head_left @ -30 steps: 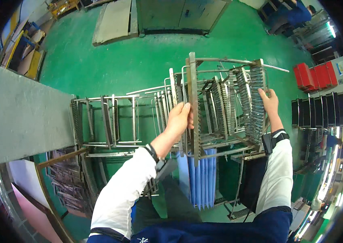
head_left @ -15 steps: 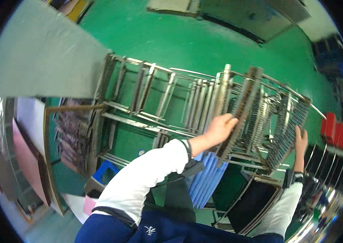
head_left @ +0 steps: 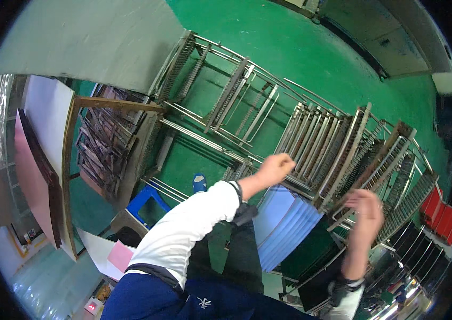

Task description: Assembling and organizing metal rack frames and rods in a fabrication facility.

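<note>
A long metal rack [head_left: 199, 137] with rails and toothed crossbars lies across the view. My left hand [head_left: 275, 168] is over its near rail, fingers curled in, with nothing visible in them. Close to it, slotted metal bars [head_left: 311, 144] stand in a tight row across the rack. My right hand [head_left: 365, 216] is in front of the rack's right part, bent and smeared by motion; I see no thing in it. Just behind it leans a toothed metal bar [head_left: 391, 157], and another toothed bar [head_left: 410, 202] closes the right end.
Blue sheets [head_left: 284, 229] stand below the rack by my legs. A blue stool [head_left: 148, 205], a pile of metal bars [head_left: 109, 141] and leaning boards [head_left: 36, 170] are to the left. Red blocks [head_left: 442, 216] sit at far right. A grey panel [head_left: 92, 42] fills the upper left.
Both hands have come off the toothed bars they touched. My right hand has drawn left and nearer to me. The view has shifted, and the rack sits differently in it.
</note>
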Action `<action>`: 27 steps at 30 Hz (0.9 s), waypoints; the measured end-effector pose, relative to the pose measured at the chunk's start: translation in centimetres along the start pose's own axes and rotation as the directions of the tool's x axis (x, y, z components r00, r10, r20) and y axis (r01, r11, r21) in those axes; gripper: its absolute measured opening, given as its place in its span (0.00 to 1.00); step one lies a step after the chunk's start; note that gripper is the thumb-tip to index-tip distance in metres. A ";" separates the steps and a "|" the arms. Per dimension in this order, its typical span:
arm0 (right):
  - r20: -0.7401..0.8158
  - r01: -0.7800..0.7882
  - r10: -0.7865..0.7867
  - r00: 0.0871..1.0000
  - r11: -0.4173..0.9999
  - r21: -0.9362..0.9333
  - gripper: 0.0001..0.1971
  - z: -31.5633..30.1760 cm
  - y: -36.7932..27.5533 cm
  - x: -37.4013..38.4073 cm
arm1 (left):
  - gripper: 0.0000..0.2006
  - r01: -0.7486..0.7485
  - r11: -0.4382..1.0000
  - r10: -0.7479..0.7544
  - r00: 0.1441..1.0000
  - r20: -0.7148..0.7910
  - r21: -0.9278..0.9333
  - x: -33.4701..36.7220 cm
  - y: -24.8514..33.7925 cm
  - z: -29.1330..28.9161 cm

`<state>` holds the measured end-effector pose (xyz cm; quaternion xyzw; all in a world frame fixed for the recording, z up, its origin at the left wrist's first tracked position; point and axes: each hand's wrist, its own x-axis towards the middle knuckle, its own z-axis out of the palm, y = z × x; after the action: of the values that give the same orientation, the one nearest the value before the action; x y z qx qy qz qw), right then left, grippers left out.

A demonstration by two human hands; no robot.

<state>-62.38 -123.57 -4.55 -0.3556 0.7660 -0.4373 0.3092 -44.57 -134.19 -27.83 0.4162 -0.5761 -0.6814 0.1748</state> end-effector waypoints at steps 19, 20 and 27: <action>0.489 -0.495 0.347 0.800 0.842 0.213 0.42 43.8 24.5 14.0 | 0.37 0.323 0.804 0.067 0.785 -0.616 0.499 10.3 -20.1 -50.9; 0.491 -0.503 0.356 0.795 0.839 0.206 0.42 44.8 24.8 14.5 | 0.39 0.323 0.816 0.041 0.795 -0.605 0.480 10.9 -20.9 -51.3; 0.559 -0.512 0.222 0.799 0.739 0.438 0.45 48.6 26.8 17.1 | 0.39 0.272 0.875 0.041 0.783 -0.620 0.401 14.0 -22.7 -52.9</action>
<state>-41.12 -149.64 -51.89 -0.1783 0.5568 -0.4726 0.6594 -6.75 -171.82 -53.58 0.6788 -0.6081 -0.3590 0.2016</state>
